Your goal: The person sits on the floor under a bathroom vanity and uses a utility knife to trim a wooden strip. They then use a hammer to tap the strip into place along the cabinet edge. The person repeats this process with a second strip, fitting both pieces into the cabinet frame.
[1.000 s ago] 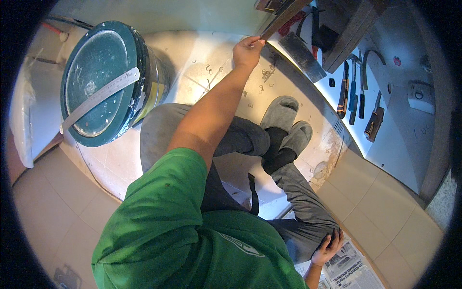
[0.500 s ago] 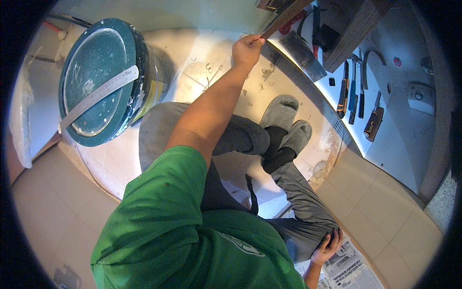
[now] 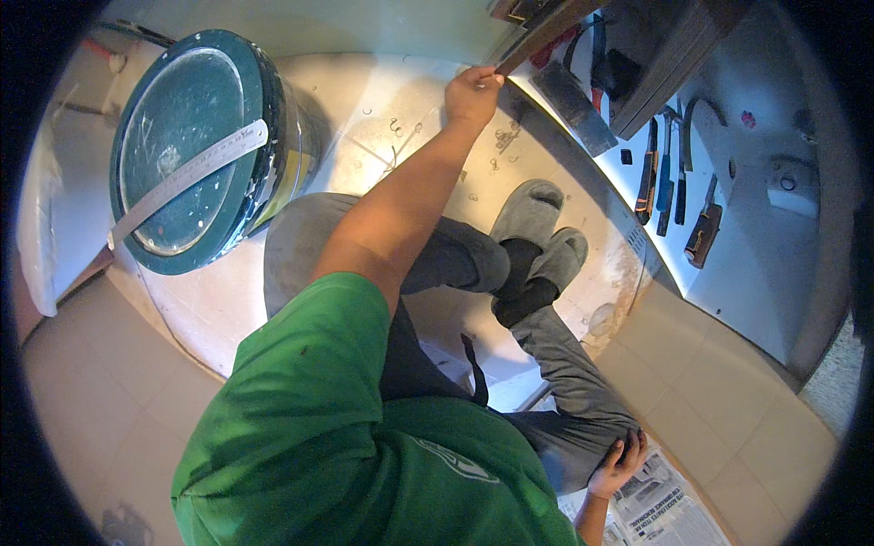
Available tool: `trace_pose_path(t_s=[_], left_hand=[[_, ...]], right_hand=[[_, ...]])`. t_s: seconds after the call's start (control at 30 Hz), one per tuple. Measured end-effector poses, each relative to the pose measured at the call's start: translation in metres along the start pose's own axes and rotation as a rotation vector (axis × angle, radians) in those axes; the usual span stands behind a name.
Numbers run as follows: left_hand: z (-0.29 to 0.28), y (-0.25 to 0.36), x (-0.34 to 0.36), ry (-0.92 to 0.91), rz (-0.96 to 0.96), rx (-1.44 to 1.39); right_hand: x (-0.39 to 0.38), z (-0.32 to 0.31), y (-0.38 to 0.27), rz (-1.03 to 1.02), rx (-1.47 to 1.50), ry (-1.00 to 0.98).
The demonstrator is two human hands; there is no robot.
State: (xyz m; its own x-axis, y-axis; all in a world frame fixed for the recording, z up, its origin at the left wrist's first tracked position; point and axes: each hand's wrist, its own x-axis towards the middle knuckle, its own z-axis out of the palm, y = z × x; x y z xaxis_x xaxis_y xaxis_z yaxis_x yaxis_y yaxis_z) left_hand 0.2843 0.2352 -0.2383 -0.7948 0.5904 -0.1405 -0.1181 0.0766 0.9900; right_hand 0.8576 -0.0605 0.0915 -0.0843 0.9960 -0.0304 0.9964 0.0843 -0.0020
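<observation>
My left hand (image 3: 473, 98) reaches up beside the wall, its thumb and fingers pinched on the edge of a dark wooden piece (image 3: 533, 41). Below that arm, curled shavings or small bits lie scattered on the pale tiles (image 3: 391, 136). My right hand (image 3: 621, 466) rests at the lower right on my grey-trousered knee, fingers spread and curved over the cloth. Printed newspaper (image 3: 660, 510) lies beneath that leg. My feet, in grey slippers (image 3: 528, 209), are out in front of me.
At left, a green-lidded bucket (image 3: 173, 109) bears a steel ruler (image 3: 187, 182), beside a white plastic-covered board (image 3: 59, 218). At right, a white cabinet floor (image 3: 746, 300) holds a dark flat block (image 3: 574, 109), orange-and-black and blue-handled tools (image 3: 648, 173), and a wooden-handled tool (image 3: 701, 237).
</observation>
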Motion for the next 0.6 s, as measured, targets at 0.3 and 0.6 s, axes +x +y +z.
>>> trace_pose_path(t_s=[0.3, 0.6], left_hand=[[-0.0059, 0.0048, 0.0077, -0.132, -0.334, -0.398], [-0.0067, 0.0022, 0.0093, -0.149, -0.405, -0.488]], right_hand=[[-0.0007, 0.0012, -0.0064, 0.039, 0.031, 0.033], [0.0002, -0.0016, -0.0051, 0.043, 0.007, -0.010]])
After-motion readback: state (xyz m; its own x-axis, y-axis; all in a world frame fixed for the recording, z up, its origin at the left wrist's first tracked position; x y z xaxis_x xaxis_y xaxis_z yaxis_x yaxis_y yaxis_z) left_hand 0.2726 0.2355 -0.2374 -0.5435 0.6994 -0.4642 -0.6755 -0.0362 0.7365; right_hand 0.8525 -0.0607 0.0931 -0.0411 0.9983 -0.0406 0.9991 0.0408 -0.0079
